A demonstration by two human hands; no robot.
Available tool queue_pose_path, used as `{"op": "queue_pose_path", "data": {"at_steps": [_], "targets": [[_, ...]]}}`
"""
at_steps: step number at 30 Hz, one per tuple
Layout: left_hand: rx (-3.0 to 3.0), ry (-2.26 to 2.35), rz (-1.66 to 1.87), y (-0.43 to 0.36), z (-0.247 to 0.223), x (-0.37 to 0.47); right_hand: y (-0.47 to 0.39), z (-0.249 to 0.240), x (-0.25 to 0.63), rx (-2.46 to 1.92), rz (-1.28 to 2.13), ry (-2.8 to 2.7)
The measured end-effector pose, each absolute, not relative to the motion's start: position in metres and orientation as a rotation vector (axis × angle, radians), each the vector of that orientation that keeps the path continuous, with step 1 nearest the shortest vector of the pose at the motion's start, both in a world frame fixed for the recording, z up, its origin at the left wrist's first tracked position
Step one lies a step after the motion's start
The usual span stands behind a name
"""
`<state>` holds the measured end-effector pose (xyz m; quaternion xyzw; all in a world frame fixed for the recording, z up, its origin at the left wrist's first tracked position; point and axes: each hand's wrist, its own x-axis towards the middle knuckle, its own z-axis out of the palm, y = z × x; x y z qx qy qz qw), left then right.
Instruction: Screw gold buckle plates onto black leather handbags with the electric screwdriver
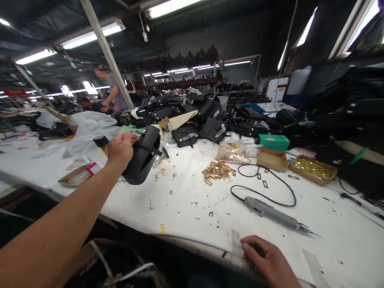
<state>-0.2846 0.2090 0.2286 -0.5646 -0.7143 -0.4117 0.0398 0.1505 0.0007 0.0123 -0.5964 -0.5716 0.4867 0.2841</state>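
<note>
My left hand (121, 149) is closed on the upper edge of a black bag (142, 158), lifted over the left part of the white table (186, 208). The bag tilts, its flap and strap facing right. Down at the table's front edge, my right hand (265, 256) has its thumb and fingers curled beside a strip of clear tape (237, 243); whether it grips anything is hidden. A grey electric screwdriver (274, 214) lies behind my right hand, its cable looping back. Gold metal buckles (219, 172) form a pile at mid-table.
Black bags (186, 134) are heaped at the back. Cardboard boxes (272, 159), one with gold parts (313, 169), stand right of centre near a green box (273, 142). Small black bits dot the table. A person (115, 94) stands at the far left.
</note>
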Motion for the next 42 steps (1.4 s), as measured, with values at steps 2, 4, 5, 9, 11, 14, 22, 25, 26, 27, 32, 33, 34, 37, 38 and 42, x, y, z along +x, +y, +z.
{"op": "queue_pose_path", "data": {"at_steps": [2,4,5,9,11,14,22,25,26,27,32,33,34,37,38,42], "targets": [[-1.816,-2.197,-1.459,0.181,0.243,-0.259,-0.002,0.018,0.151,-1.505,1.27,-1.515],[-1.905,-2.229,-1.762,0.151,0.252,-0.231,-0.004,0.034,0.153,-1.388,1.061,-1.536],[-1.955,-2.255,-1.923,0.135,0.254,-0.215,-0.004,0.046,0.155,-1.314,0.9,-1.575],[-2.158,-2.538,-2.17,0.079,0.243,-0.151,-0.01,0.111,0.166,-1.026,0.258,-1.801],[-2.244,-2.764,-2.141,0.056,0.229,-0.119,-0.015,0.139,0.172,-0.934,0.094,-1.965],[-2.434,-2.989,-2.106,0.029,0.204,-0.077,-0.023,0.162,0.179,-0.829,0.041,-2.208],[-2.61,-3.375,-1.832,-0.007,0.145,-0.014,-0.056,0.146,0.203,-0.841,0.05,-2.314],[-3.176,-3.081,-1.36,-0.007,0.139,-0.007,-0.067,0.149,0.202,-0.96,0.115,-2.34],[-3.366,-2.903,-1.15,-0.006,0.138,-0.006,-0.069,0.15,0.201,-1.004,0.188,-2.333],[-3.486,-2.74,-0.954,-0.004,0.139,-0.006,-0.07,0.151,0.2,-1.05,0.281,-2.313],[-3.389,-2.438,-0.851,0.003,0.143,-0.014,-0.059,0.133,0.205,-1.334,0.718,-2.067],[-3.37,-2.362,-0.878,0.001,0.142,-0.016,-0.056,0.125,0.208,-1.379,0.794,-2.011],[-3.374,-2.264,-0.845,-0.002,0.14,-0.017,-0.053,0.117,0.21,-1.408,0.867,-1.958],[-3.32,-1.973,-0.54,-0.015,0.124,-0.015,-0.045,0.091,0.214,-1.401,1.033,-1.843],[-3.259,-1.918,-0.456,-0.019,0.116,-0.012,-0.043,0.084,0.214,-1.38,1.077,-1.821],[-3.015,-1.783,-0.31,-0.025,0.082,0.008,-0.033,0.069,0.219,-1.315,1.208,-1.799]]}}
